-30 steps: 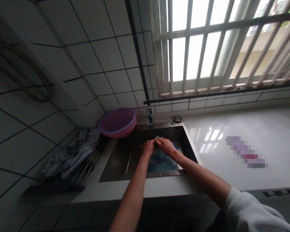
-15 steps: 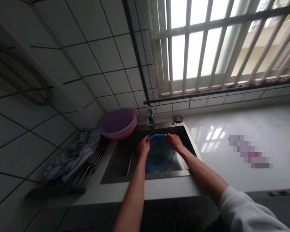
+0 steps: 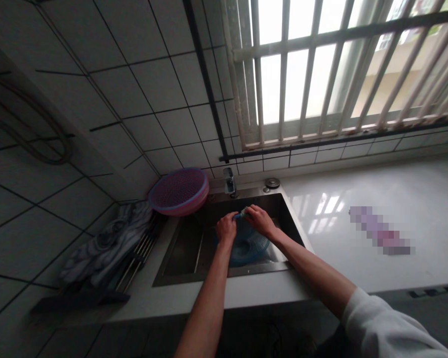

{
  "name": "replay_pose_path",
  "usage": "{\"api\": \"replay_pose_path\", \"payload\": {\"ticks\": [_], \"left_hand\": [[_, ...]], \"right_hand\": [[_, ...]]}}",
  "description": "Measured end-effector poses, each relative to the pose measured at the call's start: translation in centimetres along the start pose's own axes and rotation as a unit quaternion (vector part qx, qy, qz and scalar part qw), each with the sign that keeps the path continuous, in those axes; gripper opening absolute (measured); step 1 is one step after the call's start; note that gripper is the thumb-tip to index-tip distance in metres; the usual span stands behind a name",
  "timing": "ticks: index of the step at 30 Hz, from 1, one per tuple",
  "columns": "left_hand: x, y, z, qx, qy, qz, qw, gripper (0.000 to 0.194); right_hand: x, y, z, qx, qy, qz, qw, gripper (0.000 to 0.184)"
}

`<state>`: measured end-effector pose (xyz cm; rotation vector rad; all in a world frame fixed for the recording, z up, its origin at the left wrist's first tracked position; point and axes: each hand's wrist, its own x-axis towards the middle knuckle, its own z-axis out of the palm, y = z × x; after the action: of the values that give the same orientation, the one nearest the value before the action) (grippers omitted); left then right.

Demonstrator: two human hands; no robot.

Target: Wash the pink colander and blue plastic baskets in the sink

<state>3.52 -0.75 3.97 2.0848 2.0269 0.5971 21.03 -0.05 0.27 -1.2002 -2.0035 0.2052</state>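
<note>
A blue plastic strainer basket (image 3: 248, 248) is tilted in the steel sink (image 3: 179, 263), its mesh side low and its rim raised toward the tap. My left hand (image 3: 226, 228) is closed round the left part of that rim. Against the rim, close to the left fingers, my right hand (image 3: 259, 220) pinches a small pale scrubber (image 3: 244, 212); whether it is a sponge or a cloth I cannot make out. Both hands are above the basin, only a short gap apart.
Pink baskets (image 3: 179, 194) are stacked at the sink's back left corner. Behind the sink stand a tap (image 3: 229, 181) and a round drain strainer (image 3: 272, 183). Striped cloth (image 3: 104, 243) lies over a metal rack (image 3: 140, 258) on the left. A blurred-out purple item (image 3: 379, 231) lies on the right counter.
My right hand has moved left along the rim, close to my left hand. The blue strainer basket has turned and tilted, and more of the pale scrubber shows.
</note>
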Motion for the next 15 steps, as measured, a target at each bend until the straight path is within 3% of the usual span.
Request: {"api": "replay_pose_path", "payload": {"ticks": [5,12,15], "left_hand": [[0.4,-0.4,0.1,-0.024,0.017,-0.006,1.0,0.035],[1.2,-1.8,-0.3,-0.04,0.028,-0.111,0.993,0.034],[1.2,-2.2,-0.2,-0.033,0.021,-0.089,0.995,0.033]], "right_hand": [[0.2,1.3,-1.0,0.068,0.024,0.037,0.997,0.013],[-0.8,5.1,-1.1,0.102,0.007,0.162,0.982,0.01],[-1.0,5.2,-1.1,0.095,0.007,0.157,0.983,0.012]]}}
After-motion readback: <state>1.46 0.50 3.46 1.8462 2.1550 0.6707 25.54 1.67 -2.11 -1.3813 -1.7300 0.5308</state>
